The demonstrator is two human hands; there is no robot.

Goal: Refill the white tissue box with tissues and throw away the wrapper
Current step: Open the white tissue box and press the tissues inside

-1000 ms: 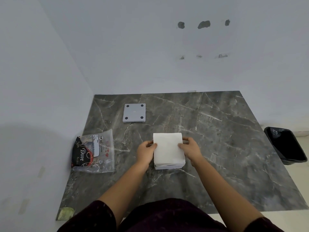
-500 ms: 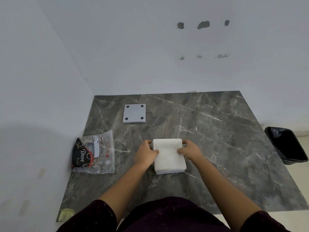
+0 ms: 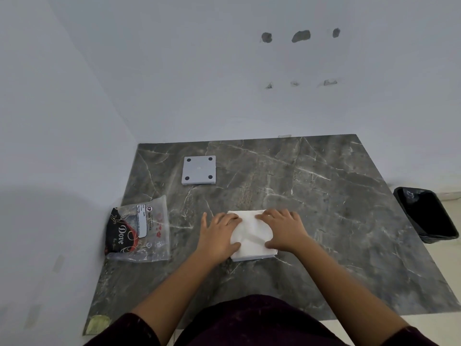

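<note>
While flat hands (image 3: 252, 231) press, soft tissues (image 3: 252, 236) crumple.

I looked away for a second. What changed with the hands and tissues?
Both hands, left hand and right hand, moved from the stack's sides onto the top of the tissues, pressing them flat. The wrapper, grey plate and bin stayed put.

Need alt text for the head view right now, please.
Both hands, left and right, press flat on a white tissue stack on a grey marble table. Empty wrapper lies left; black bin right.
</note>
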